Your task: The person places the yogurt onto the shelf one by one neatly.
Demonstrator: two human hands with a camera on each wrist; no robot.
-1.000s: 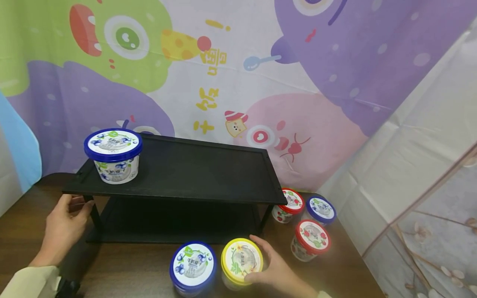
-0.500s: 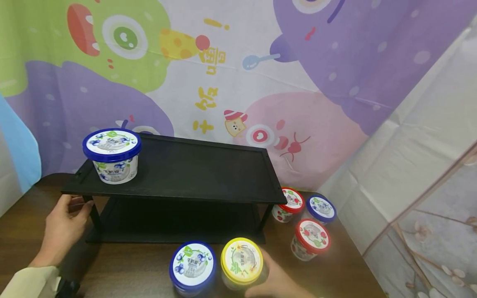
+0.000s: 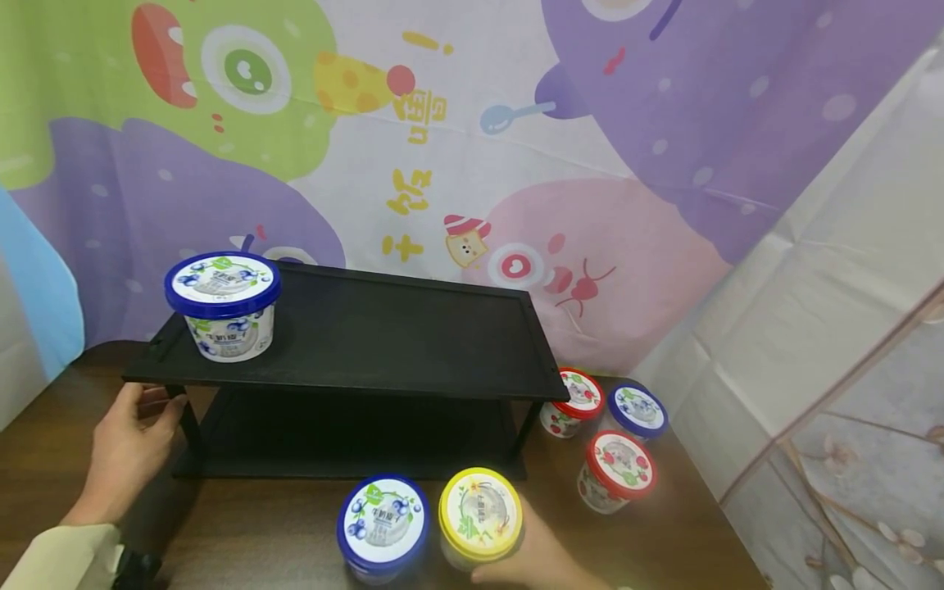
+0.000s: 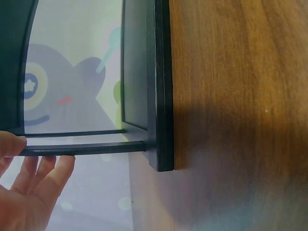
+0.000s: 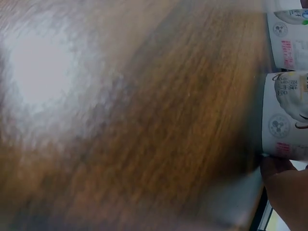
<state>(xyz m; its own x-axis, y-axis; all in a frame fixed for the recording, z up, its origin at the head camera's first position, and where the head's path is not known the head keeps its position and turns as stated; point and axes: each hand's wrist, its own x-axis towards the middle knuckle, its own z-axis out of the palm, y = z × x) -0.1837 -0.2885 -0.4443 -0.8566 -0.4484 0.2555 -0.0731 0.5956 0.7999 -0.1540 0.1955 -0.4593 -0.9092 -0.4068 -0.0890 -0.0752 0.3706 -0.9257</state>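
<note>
In the head view, my left hand (image 3: 133,451) grips the front left post of a black two-tier rack (image 3: 406,336). The left wrist view shows its thumb and fingers on either side of that post (image 4: 91,147). My right hand (image 3: 542,549) holds the body of a tub with a yellow lid (image 3: 481,513), low on its right side, thumb towards me and fingers hidden behind. Left of it stands a blue-lidded tub (image 3: 383,523) with blueberry print. In the right wrist view, a fingertip (image 5: 278,166) sits against the yellow-lidded tub's white wall (image 5: 276,115).
A larger-looking blue-lidded tub (image 3: 224,305) stands on the rack's top left. Right of the rack are two red-lidded tubs (image 3: 618,469) and another blue-lidded tub (image 3: 637,410). A cartoon-printed cloth (image 3: 442,147) hangs behind the wooden table (image 3: 258,533).
My right hand has slid from the yellow lid's edge down to the tub's side, its fingers passing out of sight. The left hand, rack and tubs stay where they were.
</note>
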